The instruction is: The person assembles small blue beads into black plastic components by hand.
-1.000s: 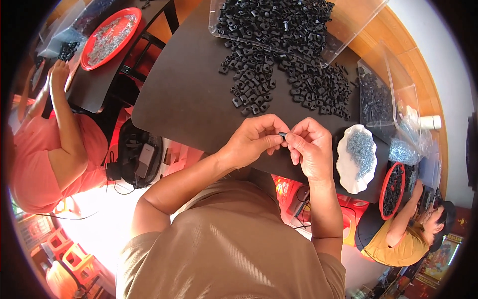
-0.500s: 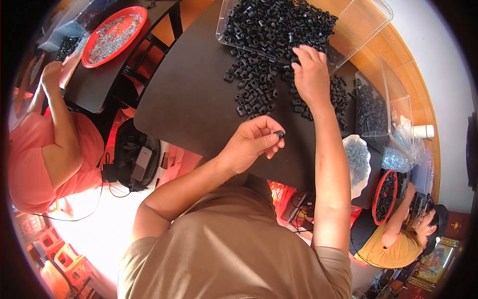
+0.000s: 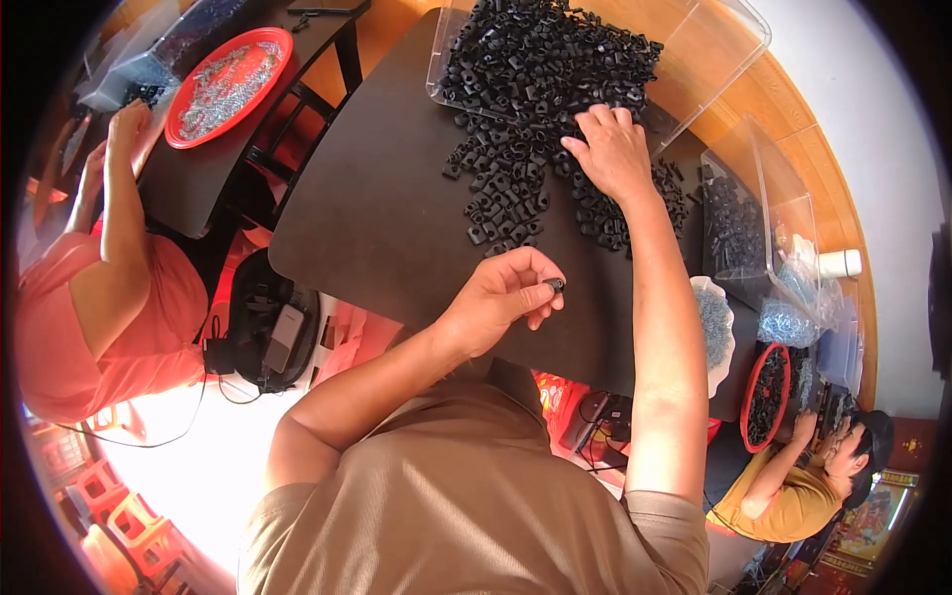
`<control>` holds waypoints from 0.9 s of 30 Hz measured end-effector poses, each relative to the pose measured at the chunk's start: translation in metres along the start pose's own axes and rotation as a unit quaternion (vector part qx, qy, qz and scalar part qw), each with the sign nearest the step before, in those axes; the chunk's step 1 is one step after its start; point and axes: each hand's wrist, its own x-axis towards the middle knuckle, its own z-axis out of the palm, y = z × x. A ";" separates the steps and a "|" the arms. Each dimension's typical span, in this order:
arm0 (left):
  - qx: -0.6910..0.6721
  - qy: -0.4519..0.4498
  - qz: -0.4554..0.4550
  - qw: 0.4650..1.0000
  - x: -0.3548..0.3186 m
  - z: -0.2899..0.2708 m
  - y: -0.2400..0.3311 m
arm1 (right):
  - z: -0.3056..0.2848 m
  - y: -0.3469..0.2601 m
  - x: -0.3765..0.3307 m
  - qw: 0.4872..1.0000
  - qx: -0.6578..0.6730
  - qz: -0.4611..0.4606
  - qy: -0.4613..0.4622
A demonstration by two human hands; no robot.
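My left hand [image 3: 496, 305] is closed, pinching a small black plastic part [image 3: 555, 285] between thumb and fingers just above the near side of the dark table [image 3: 372, 188]. Farther off, my right hand [image 3: 613, 154] lies palm down at the heap of black plastic parts [image 3: 506, 193], its fingers outstretched and a little apart. No part shows in it, though its palm is hidden. The heap spills from a clear plastic tub [image 3: 433, 69], which lies at the far edge with many more such parts inside.
To the right are a second clear tub [image 3: 759, 164], a white scalloped dish [image 3: 729, 342] of small metal pieces and a red tray [image 3: 751, 426]. A person in yellow [image 3: 783, 496] sits there. At left, a person in pink [image 3: 149, 288] works near a red plate [image 3: 177, 129] of metal pieces.
My right hand has drawn slightly back toward me over the heap, its fingers still apart. My left hand keeps its pinch on the small black plastic part, with hardly any movement.
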 end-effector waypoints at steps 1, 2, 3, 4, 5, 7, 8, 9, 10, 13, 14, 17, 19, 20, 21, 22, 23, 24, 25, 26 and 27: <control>-0.001 0.000 -0.002 1.000 0.000 0.000 0.000 | 0.000 0.000 -0.006 1.000 0.005 -0.012 0.008; -0.002 0.000 -0.004 1.000 0.000 0.000 -0.001 | 0.000 0.002 -0.012 0.999 0.041 -0.014 0.007; -0.006 0.000 -0.002 1.000 0.000 0.000 -0.001 | -0.002 0.002 -0.019 0.999 0.041 -0.012 0.005; -0.011 0.000 0.000 1.000 0.001 0.000 -0.002 | -0.004 0.001 -0.026 0.996 0.074 -0.029 0.036; -0.012 -0.002 -0.003 1.000 0.001 0.000 -0.002 | -0.006 0.002 -0.033 0.991 0.107 -0.046 0.067; -0.009 0.003 0.002 1.000 0.000 -0.001 -0.001 | -0.009 0.007 -0.043 0.982 0.163 -0.057 0.081; -0.011 0.000 -0.001 1.000 -0.001 0.000 -0.001 | -0.011 0.009 -0.048 0.968 0.219 -0.071 0.097; -0.011 0.003 -0.003 1.000 -0.001 0.000 -0.001 | -0.016 0.011 -0.055 0.969 0.217 -0.067 0.095; -0.010 0.009 -0.004 1.000 -0.001 0.000 -0.001 | -0.023 0.010 -0.062 0.956 0.265 -0.045 0.115; -0.008 0.014 -0.007 1.000 -0.001 0.001 0.001 | -0.036 0.005 -0.082 0.930 0.332 0.020 0.158; -0.007 0.014 -0.009 1.000 -0.001 0.001 0.001 | -0.039 0.004 -0.089 0.932 0.330 0.067 0.137; -0.006 0.014 -0.009 1.000 -0.001 0.001 0.001 | -0.036 0.004 -0.100 0.930 0.328 0.104 0.132; -0.007 0.009 -0.006 1.000 -0.002 0.001 0.001 | -0.037 0.000 -0.103 0.942 0.291 0.093 0.140; -0.006 0.008 -0.006 1.000 -0.001 0.001 0.001 | -0.033 0.004 -0.101 0.948 0.267 0.092 0.146; -0.004 0.008 -0.005 1.000 -0.001 0.001 0.001 | -0.032 0.005 -0.096 0.948 0.267 0.093 0.147; -0.001 0.009 -0.003 1.000 -0.002 0.001 0.001 | -0.030 0.005 -0.088 0.955 0.233 0.052 0.177; 0.000 0.009 -0.003 1.000 -0.002 0.001 0.001 | -0.029 0.006 -0.080 0.958 0.196 0.012 0.208; 0.007 0.012 -0.003 1.000 -0.002 0.001 0.001 | -0.027 0.006 -0.071 0.965 0.172 -0.017 0.199; 0.013 0.015 -0.003 1.000 -0.003 0.002 0.001 | -0.024 0.005 -0.062 0.972 0.143 -0.029 0.183; 0.015 0.012 -0.004 1.000 -0.002 0.003 0.001 | -0.017 0.005 -0.055 0.980 0.119 -0.020 0.161; 0.015 0.012 -0.005 1.000 -0.001 0.003 -0.001 | -0.009 0.004 -0.049 0.986 0.094 -0.010 0.138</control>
